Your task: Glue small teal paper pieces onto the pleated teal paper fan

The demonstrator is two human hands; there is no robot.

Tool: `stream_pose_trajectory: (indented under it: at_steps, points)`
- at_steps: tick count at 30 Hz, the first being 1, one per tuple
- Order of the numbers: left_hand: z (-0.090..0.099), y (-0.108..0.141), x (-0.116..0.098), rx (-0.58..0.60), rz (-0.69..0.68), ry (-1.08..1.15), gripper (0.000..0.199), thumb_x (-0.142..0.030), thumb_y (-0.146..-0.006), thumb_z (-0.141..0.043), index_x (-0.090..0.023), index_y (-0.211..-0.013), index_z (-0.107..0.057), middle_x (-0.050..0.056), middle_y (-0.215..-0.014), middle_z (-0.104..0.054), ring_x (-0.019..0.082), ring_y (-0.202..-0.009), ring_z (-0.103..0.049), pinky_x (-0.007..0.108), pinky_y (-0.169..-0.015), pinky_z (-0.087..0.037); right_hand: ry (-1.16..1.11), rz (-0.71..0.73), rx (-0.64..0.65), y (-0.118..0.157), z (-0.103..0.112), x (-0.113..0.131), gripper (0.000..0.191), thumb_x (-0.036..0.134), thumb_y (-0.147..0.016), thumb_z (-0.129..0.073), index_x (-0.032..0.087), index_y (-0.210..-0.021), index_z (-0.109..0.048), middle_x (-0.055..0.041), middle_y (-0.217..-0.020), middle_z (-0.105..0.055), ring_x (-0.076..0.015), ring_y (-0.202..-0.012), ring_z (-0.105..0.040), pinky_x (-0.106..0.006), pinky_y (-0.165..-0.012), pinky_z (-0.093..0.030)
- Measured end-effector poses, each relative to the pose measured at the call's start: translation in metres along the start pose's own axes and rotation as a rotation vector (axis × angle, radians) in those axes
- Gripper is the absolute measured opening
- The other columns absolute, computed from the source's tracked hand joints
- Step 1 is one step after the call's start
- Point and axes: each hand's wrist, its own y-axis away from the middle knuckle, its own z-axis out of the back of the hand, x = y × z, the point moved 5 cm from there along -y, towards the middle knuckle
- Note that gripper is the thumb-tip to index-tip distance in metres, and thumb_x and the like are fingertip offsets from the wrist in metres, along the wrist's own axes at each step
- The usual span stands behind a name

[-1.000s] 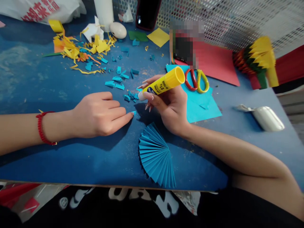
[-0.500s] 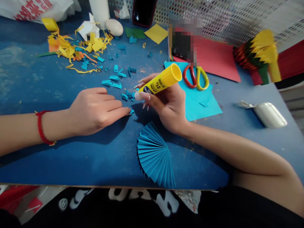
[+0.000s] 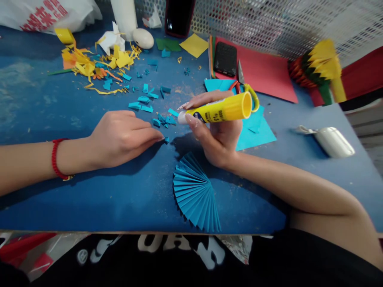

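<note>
My right hand point(image 3: 221, 135) is closed around a yellow glue stick point(image 3: 221, 110), held tilted above the table with its white tip toward the left. On the table, my left hand point(image 3: 124, 133) is closed, its thumb and forefinger pinched at a tiny blue paper scrap point(image 3: 166, 140). Several blue paper snippets point(image 3: 163, 120) lie just beyond those fingertips. Below the right hand rests a pleated blue paper fan point(image 3: 196, 195), spread in a half circle. Scissors point(image 3: 255, 97) with red and yellow handles lie partly hidden behind the glue stick, over light blue paper point(image 3: 257, 133).
Yellow and orange paper shreds point(image 3: 89, 65) are heaped at the back left, near a white egg-shaped object point(image 3: 143, 38). A black device point(image 3: 225, 59) sits on red paper point(image 3: 266, 71). On the right are a white case point(image 3: 335, 141) and a folded paper piece point(image 3: 324, 67).
The glue stick has swung down to a flatter tilt and shifted right with my right hand. My left fingers stay near the same scrap, more tightly pinched. The view has shifted slightly.
</note>
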Motion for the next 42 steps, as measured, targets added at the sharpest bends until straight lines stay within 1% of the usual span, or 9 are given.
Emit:
stream_pose_trajectory:
  at_steps: [3, 6, 8, 9, 12, 15, 21, 30, 42]
  points:
    - [-0.001, 0.000, 0.005, 0.061, 0.162, 0.080, 0.024, -0.026, -0.124, -0.065, -0.028, -0.115, -0.087, -0.007, -0.077, -0.076, 0.016, -0.066, -0.061, 0.035, -0.069, -0.056, 0.009, 0.012, -0.029, -0.002, 0.003, 0.001, 0.004, 0.032, -0.121, -0.074, 0.035, -0.120, -0.072, -0.0058, -0.115, -0.086, -0.0258, -0.105, -0.084, -0.046, -0.098, -0.073]
    - [-0.004, 0.000, 0.015, 0.096, 0.294, 0.190, 0.029, -0.030, -0.124, -0.063, -0.028, -0.114, -0.090, -0.007, -0.081, -0.081, 0.012, -0.063, -0.062, 0.030, -0.065, -0.052, 0.011, 0.045, 0.053, -0.006, 0.004, 0.003, 0.009, 0.027, -0.119, -0.076, 0.036, -0.119, -0.077, -0.0061, -0.112, -0.088, -0.0256, -0.104, -0.083, -0.045, -0.094, -0.072]
    - [-0.005, 0.001, 0.021, 0.045, 0.300, 0.343, 0.032, -0.036, -0.130, -0.064, -0.026, -0.114, -0.091, -0.008, -0.072, -0.076, 0.009, -0.057, -0.057, 0.028, -0.058, -0.044, 0.024, 0.030, 0.136, -0.007, 0.003, 0.003, 0.004, 0.034, -0.119, -0.079, 0.035, -0.118, -0.083, -0.0061, -0.108, -0.089, -0.0270, -0.103, -0.083, -0.047, -0.091, -0.071]
    - [-0.002, 0.001, 0.025, -0.044, 0.302, 0.411, 0.034, -0.039, -0.131, -0.066, -0.026, -0.111, -0.090, -0.009, -0.066, -0.070, 0.007, -0.053, -0.051, 0.028, -0.054, -0.038, 0.043, 0.005, 0.178, -0.007, 0.002, 0.001, 0.009, 0.041, -0.119, -0.080, 0.033, -0.118, -0.085, -0.0057, -0.105, -0.088, -0.0273, -0.101, -0.082, -0.048, -0.089, -0.070]
    - [-0.004, 0.004, 0.030, -0.064, 0.307, 0.480, 0.028, -0.036, -0.131, -0.073, -0.024, -0.113, -0.091, -0.011, -0.067, -0.070, 0.006, -0.054, -0.051, 0.027, -0.055, -0.037, 0.117, -0.059, 0.243, -0.005, 0.000, -0.004, 0.032, 0.060, -0.120, -0.079, 0.030, -0.119, -0.089, -0.0034, -0.097, -0.082, -0.0250, -0.090, -0.078, -0.048, -0.086, -0.065]
    - [-0.005, 0.004, 0.025, 0.004, 0.256, 0.440, 0.023, -0.033, -0.131, -0.076, -0.021, -0.116, -0.089, -0.010, -0.073, -0.073, 0.005, -0.059, -0.056, 0.024, -0.058, -0.039, 0.146, -0.051, 0.231, -0.003, 0.001, -0.006, 0.032, 0.059, -0.120, -0.080, 0.029, -0.116, -0.090, -0.0021, -0.094, -0.081, -0.0228, -0.085, -0.075, -0.047, -0.089, -0.060]
    - [-0.002, 0.001, 0.008, -0.054, 0.025, 0.181, 0.042, -0.050, -0.136, -0.064, -0.020, -0.116, -0.087, -0.008, -0.068, -0.066, 0.012, -0.057, -0.054, 0.030, -0.061, -0.043, 0.171, -0.023, 0.215, -0.001, 0.002, -0.005, 0.017, 0.044, -0.118, -0.081, 0.028, -0.116, -0.088, -0.0014, -0.095, -0.082, -0.0224, -0.086, -0.074, -0.045, -0.092, -0.053]
    - [0.002, -0.006, -0.008, -0.064, -0.214, -0.112, 0.051, -0.024, -0.134, -0.059, -0.022, -0.087, -0.080, -0.004, -0.065, -0.058, 0.014, -0.055, -0.050, 0.035, -0.058, -0.042, 0.241, -0.052, 0.252, -0.001, 0.000, -0.007, 0.009, 0.033, -0.112, -0.080, 0.028, -0.116, -0.087, -0.0033, -0.101, -0.086, -0.0260, -0.090, -0.075, -0.048, -0.096, -0.054]
    - [-0.002, 0.002, 0.006, -0.036, -0.053, 0.093, 0.041, -0.033, -0.136, -0.057, -0.023, -0.109, -0.086, -0.001, -0.077, -0.075, 0.018, -0.059, -0.061, 0.037, -0.064, -0.045, 0.214, -0.116, 0.326, 0.000, -0.003, -0.005, 0.014, 0.033, -0.111, -0.079, 0.024, -0.115, -0.089, -0.0006, -0.096, -0.085, -0.0190, -0.082, -0.072, -0.045, -0.103, -0.051]
